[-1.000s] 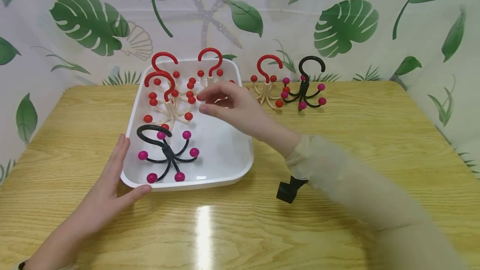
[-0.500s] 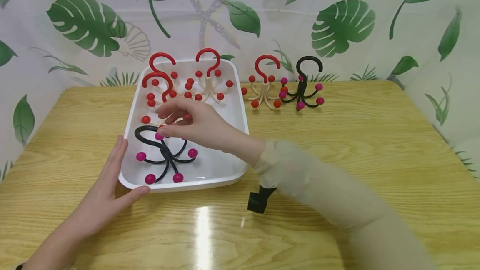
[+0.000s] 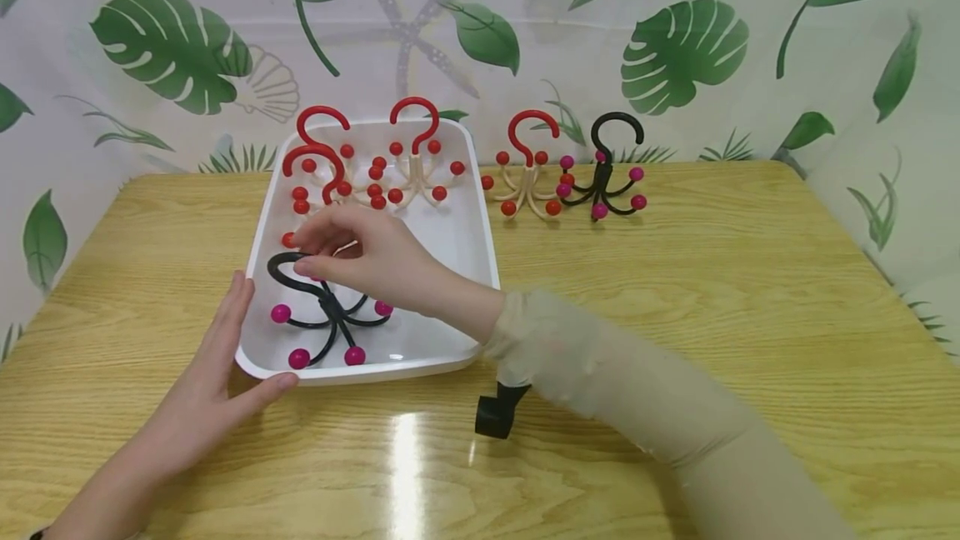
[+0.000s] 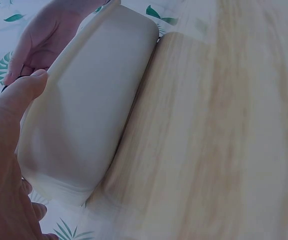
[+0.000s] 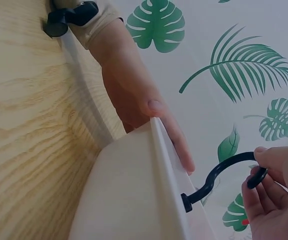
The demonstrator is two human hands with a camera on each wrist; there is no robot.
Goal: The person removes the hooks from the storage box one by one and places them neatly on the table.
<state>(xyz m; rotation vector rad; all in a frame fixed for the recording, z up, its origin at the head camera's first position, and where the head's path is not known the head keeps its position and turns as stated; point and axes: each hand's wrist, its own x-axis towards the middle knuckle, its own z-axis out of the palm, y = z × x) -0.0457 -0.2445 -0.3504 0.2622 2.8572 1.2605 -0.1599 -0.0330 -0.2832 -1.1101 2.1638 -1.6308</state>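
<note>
In the head view a white plastic tray (image 3: 442,361) stands at the left of the table. At its front-left lies a black octopus-shaped hook hanger (image 3: 328,300) with magenta balls on its curved arms. My right hand (image 3: 378,257) pinches the end of its large hook, as the right wrist view shows with the black hook (image 5: 224,167) between thumb and fingers. My left hand (image 3: 202,394) spans the tray's near-left corner, its fingers straight along the left side and thumb on the front rim. Several beige hangers with red hooks (image 3: 413,161) sit in the tray's far half, partly hidden behind my right hand.
Right of the tray, near the table's far edge, stand another beige hanger with a red hook (image 3: 528,182) and a black hanger (image 3: 602,177), side by side. A leaf-patterned backdrop (image 3: 555,23) rises behind the wooden table (image 3: 720,290). A black wrist camera (image 3: 495,415) hangs under my right sleeve.
My right hand has moved left and toward me, from above the tray's far right part to the black hanger's hook. My left hand stays at the tray's corner.
</note>
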